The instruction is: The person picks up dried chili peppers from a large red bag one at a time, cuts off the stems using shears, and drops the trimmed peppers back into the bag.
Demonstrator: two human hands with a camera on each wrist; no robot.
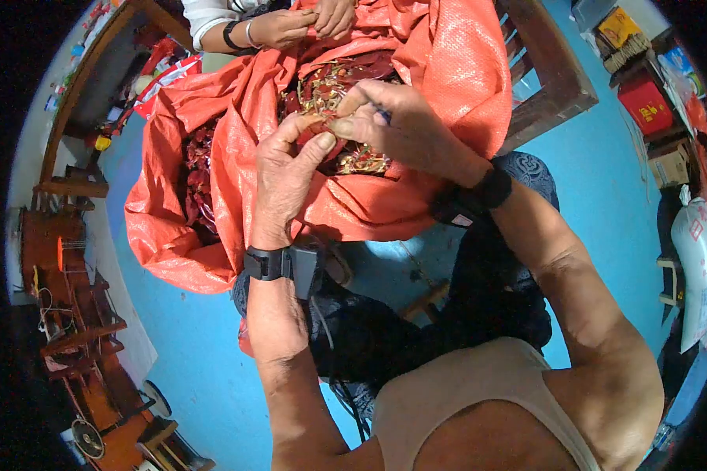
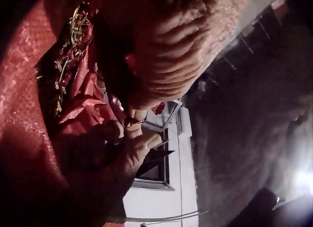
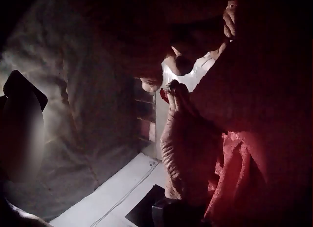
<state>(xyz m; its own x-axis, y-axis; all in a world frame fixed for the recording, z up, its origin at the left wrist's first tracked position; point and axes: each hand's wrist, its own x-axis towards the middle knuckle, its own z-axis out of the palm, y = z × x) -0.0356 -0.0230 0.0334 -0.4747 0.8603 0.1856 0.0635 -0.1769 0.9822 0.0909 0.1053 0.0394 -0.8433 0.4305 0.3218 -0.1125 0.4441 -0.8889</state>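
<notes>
Over a big orange-red woven sack point(image 1: 456, 94), my two hands meet fingertip to fingertip. The left hand point(image 1: 283, 169) pinches a dried red chili between thumb and fingers; in the right wrist view a bit of the chili point(image 3: 164, 95) shows at its fingertips. My right hand point(image 1: 401, 122) pinches at the same chili from the other side, fingers bent, and mostly hides it in the head view. Below them in the sack lie dark red dried chilies and a heap of pale yellow-green stems point(image 1: 361, 161).
Across the sack, another person's hands point(image 1: 310, 27) work close together at its far rim. More dark red chilies point(image 1: 200, 177) fill an opening at the sack's left. A wooden frame point(image 1: 554, 71) stands right of it, on a blue floor point(image 1: 196, 345). Shelves and goods line both sides.
</notes>
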